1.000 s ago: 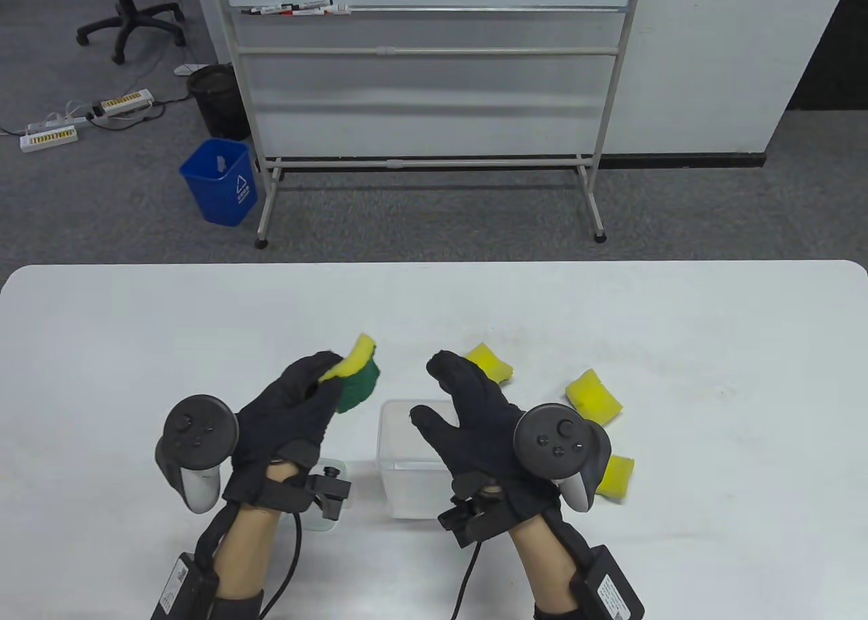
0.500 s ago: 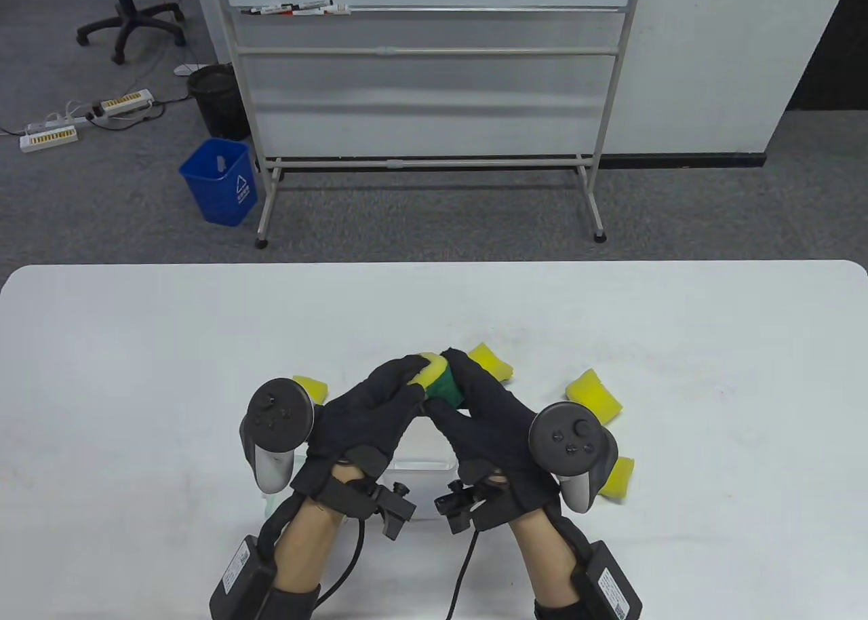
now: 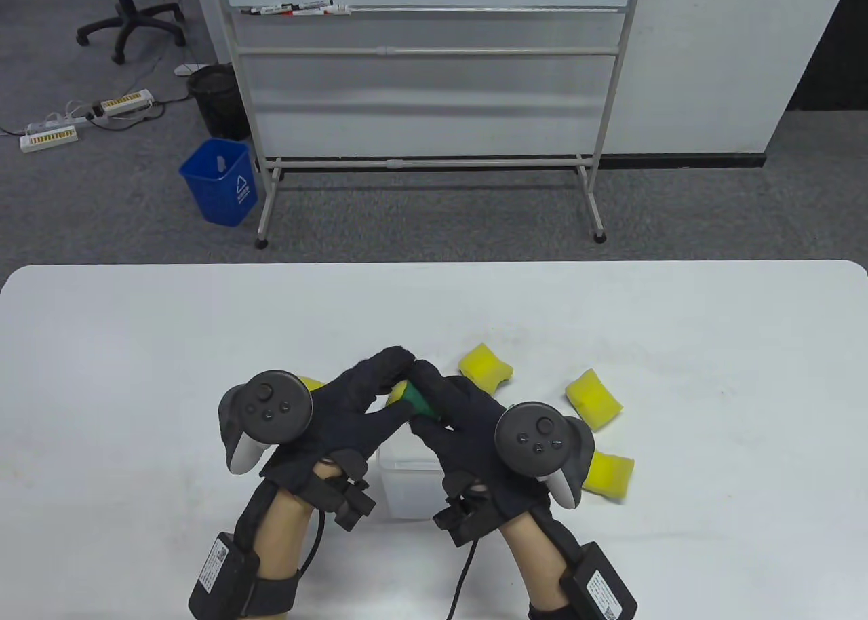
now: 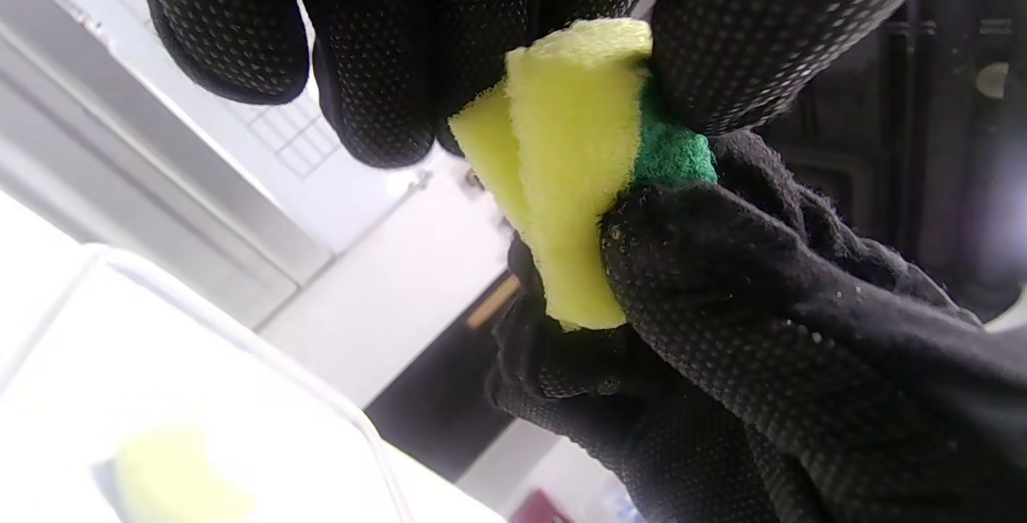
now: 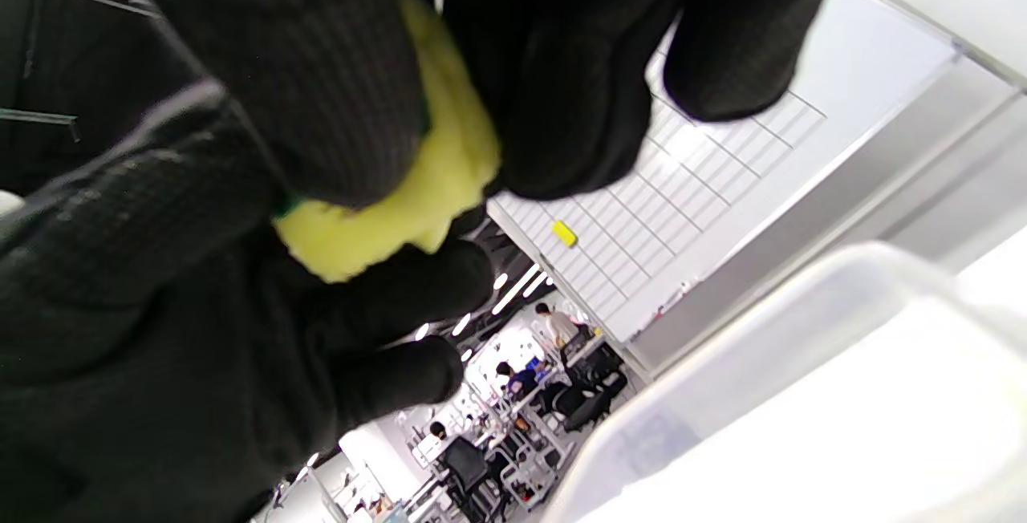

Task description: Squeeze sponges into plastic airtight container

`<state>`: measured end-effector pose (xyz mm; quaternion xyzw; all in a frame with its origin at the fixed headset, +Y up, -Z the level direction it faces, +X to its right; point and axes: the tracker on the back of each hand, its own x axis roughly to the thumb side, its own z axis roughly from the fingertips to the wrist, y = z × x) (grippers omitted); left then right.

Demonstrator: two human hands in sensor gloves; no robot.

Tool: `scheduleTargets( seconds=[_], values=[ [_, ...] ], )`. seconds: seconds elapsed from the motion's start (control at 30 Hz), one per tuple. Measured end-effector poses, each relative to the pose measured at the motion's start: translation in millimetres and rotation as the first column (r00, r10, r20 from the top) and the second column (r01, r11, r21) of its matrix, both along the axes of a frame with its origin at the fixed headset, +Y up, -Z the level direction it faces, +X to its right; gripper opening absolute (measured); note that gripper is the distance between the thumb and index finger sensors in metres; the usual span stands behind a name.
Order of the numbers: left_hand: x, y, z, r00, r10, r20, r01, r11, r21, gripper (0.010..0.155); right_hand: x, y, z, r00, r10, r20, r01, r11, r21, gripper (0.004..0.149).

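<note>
Table view: left hand [image 3: 346, 410] and right hand [image 3: 461, 423] were both clamped around one yellow-green sponge [image 3: 413, 399], fingers curled tight, held just above the clear plastic container [image 3: 407, 488] on the white table [image 3: 135, 349]. Left wrist view showed the sponge [image 4: 574, 162] folded and compressed between the gloves. Three loose yellow sponges [image 3: 593, 397] lay on the table right of the hands, a fourth partly hidden behind the left hand.

Container [image 3: 407, 488] near front of tabletop [image 3: 135, 349], under both hands. Folded sponge [image 3: 412, 399] above it, between left hand [image 3: 352, 410] and right hand [image 3: 461, 423]. Three sponges [image 3: 485, 367] right, one [image 3: 310, 384] left.
</note>
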<state>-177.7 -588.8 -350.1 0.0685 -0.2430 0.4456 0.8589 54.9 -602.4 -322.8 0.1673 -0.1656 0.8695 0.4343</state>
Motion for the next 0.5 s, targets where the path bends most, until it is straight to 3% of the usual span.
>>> scheduleTargets(
  seconds=[0.13,0.2,0.3,0.37,0.5],
  values=[
    [-6.1,-4.7,-5.3,0.999,-0.002,-0.04,0.002,1.0,-0.008,0.052,3.0,0.1,1.1,0.997,-0.067,0.042,0.066,0.997,0.031,0.077],
    [-7.4,-7.7,-8.7,0.999,0.029,-0.034,-0.029,1.0,-0.003,0.049,4.9,-0.5,1.7,0.989,-0.14,0.052,0.138,0.989,0.051,0.074],
    [-5.8,-10.6,-10.4,0.998,0.06,-0.028,-0.061,0.998,-0.018,0.048,3.9,-2.5,2.7,0.988,-0.127,0.083,0.12,0.989,0.086,0.067],
    [-5.6,-11.4,-10.9,0.999,0.01,-0.042,-0.011,1.0,-0.013,0.047,1.5,-3.2,3.6,0.99,-0.089,0.111,0.075,0.989,0.126,0.059],
    [-6.4,-11.7,-11.7,0.982,-0.185,-0.039,0.184,0.982,-0.039,0.052,-1.7,-2.8,3.1,0.992,0.017,0.125,-0.03,0.995,0.099,0.051]
  ],
)
